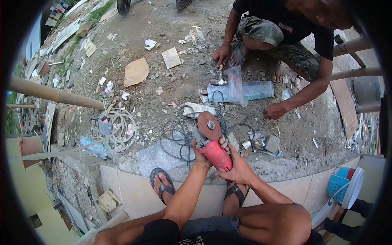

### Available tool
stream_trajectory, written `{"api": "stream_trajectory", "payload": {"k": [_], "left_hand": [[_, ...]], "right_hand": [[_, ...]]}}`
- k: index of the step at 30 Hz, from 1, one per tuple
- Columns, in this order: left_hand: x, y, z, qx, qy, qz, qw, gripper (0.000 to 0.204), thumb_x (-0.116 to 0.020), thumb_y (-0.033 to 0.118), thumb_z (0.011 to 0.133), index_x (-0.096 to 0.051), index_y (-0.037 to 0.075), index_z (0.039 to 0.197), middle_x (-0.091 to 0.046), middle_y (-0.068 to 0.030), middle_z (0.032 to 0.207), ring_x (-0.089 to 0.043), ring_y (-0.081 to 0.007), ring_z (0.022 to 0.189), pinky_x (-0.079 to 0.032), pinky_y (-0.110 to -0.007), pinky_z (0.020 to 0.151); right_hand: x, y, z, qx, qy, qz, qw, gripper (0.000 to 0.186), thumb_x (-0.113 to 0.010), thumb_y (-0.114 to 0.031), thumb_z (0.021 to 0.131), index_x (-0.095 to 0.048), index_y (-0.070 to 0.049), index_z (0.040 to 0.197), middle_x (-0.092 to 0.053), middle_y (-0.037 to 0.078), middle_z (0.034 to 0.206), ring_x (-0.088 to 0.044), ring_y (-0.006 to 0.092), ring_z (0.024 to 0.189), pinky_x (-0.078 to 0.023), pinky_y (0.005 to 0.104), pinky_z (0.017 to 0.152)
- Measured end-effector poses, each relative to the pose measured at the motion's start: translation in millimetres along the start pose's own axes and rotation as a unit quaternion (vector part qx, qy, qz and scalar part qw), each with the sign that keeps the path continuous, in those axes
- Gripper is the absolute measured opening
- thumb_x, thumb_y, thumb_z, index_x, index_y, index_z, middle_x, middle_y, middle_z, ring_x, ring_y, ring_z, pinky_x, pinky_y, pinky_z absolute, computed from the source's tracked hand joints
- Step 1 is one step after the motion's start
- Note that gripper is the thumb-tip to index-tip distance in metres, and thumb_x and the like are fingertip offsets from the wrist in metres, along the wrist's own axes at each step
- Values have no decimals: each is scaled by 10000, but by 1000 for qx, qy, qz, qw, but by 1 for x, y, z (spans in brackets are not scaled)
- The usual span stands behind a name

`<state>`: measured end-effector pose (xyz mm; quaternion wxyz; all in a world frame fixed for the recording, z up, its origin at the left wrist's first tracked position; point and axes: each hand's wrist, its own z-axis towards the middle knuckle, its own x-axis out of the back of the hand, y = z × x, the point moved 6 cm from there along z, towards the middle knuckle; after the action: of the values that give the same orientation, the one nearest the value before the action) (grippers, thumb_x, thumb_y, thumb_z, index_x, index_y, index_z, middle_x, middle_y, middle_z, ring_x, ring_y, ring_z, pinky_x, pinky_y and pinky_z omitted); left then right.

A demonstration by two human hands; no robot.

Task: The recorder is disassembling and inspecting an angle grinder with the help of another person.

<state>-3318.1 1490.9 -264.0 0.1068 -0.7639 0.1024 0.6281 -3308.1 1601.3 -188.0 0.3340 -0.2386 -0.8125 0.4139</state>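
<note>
Both of my hands grip a red angle grinder [217, 155], held over the ground in front of my feet. My left hand [200, 155] is wrapped round its side near the dark metal head. On the other side, my right hand [237, 165] holds the rear of the red body, thumb beneath it. A reddish-brown disc [208, 134] is fixed to the head by a metal nut and faces up. Dark cable [169, 132] lies in loose loops just beyond the grinder. Bubble wrap [157, 157] lies to the left of it, by my left sandal [165, 188].
Across from me a person [296, 49] crouches, one hand near a hammer-like tool [219, 81]. A bluish glass-like slab [259, 90] carries clear plastic. Pale hose [122, 124] lies coiled at left, near a bamboo pole [57, 94]. Blue and white buckets [344, 187] stand right.
</note>
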Motion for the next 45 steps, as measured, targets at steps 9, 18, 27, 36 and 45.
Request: {"api": "stream_trajectory", "payload": {"k": [9, 18, 27, 36, 45], "left_hand": [[12, 5, 1, -41, 118, 110, 986, 1069, -665, 797, 606, -497, -32, 1260, -601, -176, 1131, -615, -317, 1001, -497, -441, 941], [-1, 2, 8, -62, 103, 86, 989, 953, -594, 734, 711, -481, 7, 1316, -601, -196, 1173, -612, -330, 1048, -492, -457, 960], [-4, -4, 2, 3, 6, 93, 996, 1052, -542, 835, 693, -474, -15, 1307, -593, -211, 1173, -609, -354, 1046, -480, -472, 962], [0, -1, -3, 17, -39, 86, 995, 1060, -621, 789, 649, -475, -30, 1305, -584, -236, 1178, -595, -374, 1071, -474, -493, 966], [-6, -6, -2, 47, -37, 96, 994, 1037, -615, 845, 605, -522, -16, 1176, -618, -183, 986, -590, -358, 983, -448, -466, 952]], "right_hand": [[13, 5, 0, -39, 25, 2, 999, 1128, -859, -320, 622, -217, -14, 1498, -645, 288, 1113, -662, 401, 1019, -506, 417, 901], [27, 6, -1, 3, 74, -36, 997, 1126, -854, -274, 602, -220, -50, 1505, -676, 262, 983, -684, 406, 899, -531, 425, 822], [23, 3, -6, 54, 58, 23, 997, 1103, -842, -282, 616, -233, -64, 1509, -642, 279, 1126, -663, 422, 996, -521, 433, 875], [19, 1, -4, 39, 21, 34, 998, 1167, -850, -274, 614, -159, -62, 1530, -623, 294, 1178, -649, 411, 1055, -502, 419, 919], [14, 4, -5, 34, 15, 37, 999, 1198, -856, -318, 598, -150, -53, 1529, -592, 299, 1253, -623, 402, 1129, -480, 408, 959]]}}
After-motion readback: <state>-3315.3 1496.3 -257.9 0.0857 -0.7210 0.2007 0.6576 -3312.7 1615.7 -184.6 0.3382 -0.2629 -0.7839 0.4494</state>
